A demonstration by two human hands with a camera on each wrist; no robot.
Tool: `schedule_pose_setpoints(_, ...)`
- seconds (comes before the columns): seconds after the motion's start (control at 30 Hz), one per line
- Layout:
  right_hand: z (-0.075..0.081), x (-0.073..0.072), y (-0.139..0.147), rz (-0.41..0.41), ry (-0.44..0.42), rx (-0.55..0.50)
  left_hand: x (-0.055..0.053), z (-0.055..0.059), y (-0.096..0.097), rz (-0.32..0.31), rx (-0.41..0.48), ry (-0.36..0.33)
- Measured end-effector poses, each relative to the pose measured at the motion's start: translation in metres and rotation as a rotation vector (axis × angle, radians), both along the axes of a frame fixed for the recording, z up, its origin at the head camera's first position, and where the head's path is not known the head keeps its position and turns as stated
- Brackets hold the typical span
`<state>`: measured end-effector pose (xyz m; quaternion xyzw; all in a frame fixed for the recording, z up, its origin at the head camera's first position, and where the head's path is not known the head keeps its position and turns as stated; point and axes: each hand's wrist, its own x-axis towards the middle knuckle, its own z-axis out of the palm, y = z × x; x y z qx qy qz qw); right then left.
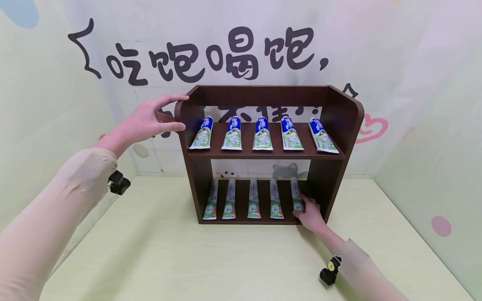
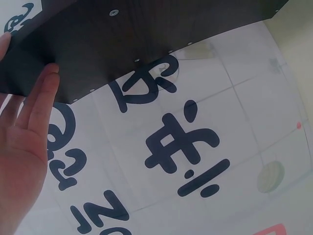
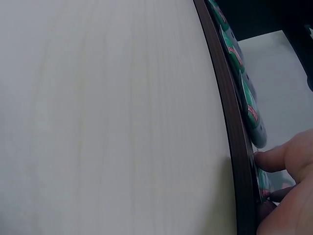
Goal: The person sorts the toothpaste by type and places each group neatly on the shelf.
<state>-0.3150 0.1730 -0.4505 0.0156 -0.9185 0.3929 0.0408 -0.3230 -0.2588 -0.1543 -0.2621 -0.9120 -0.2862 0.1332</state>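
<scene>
A dark brown two-tier shelf (image 1: 265, 155) stands on the table. My left hand (image 1: 144, 123) is at its upper left side, fingers extended and fingertips touching the side panel (image 2: 122, 34). On the lower tier lies a row of grey-green toothpaste tubes (image 1: 253, 200). My right hand (image 1: 311, 215) pinches the rightmost tube (image 1: 296, 193) near its bottom end, thumb on the left and fingers on the right. In the right wrist view, thumb and fingers straddle this tube (image 3: 263, 183) just behind the front edge; the hand covers part of it.
Several blue-and-green toothpaste tubes (image 1: 262, 134) lean in a row on the upper tier. Pale wood tabletop (image 1: 226, 259) extends in front of the shelf. Behind it hangs a white backdrop (image 1: 263, 16) with large black characters. Small black cameras (image 1: 119, 182) sit on both wrists.
</scene>
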Motion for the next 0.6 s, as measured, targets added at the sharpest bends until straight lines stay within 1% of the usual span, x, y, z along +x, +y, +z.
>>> schedule_pose_setpoints(0.17, 0.003, 0.003, 0.0, -0.009, 0.001, -0.007, -0.001, 0.001, 0.001, -0.004, 0.009, -0.012)
schedule_pose_setpoints(0.27, 0.001, 0.002, 0.002, -0.014, 0.004, -0.029, -0.002, 0.001, 0.002, -0.009, 0.009, -0.013)
schedule_pose_setpoints(0.37, -0.003, 0.0, 0.004, -0.013, 0.031, -0.044, -0.002, -0.001, 0.001, -0.018, 0.011, -0.008)
schedule_pose_setpoints(0.4, -0.005, 0.0, 0.004, -0.013, 0.058, -0.033, -0.002, -0.001, 0.001, -0.02, 0.01, -0.005)
schedule_pose_setpoints(0.5, -0.007, 0.0, 0.004, -0.011, 0.082, -0.03, -0.001, -0.002, -0.001, -0.014, -0.008, 0.018)
schedule_pose_setpoints(0.6, -0.008, 0.001, 0.002, -0.01, 0.07, -0.041, 0.0, -0.003, -0.001, -0.002, -0.031, 0.038)
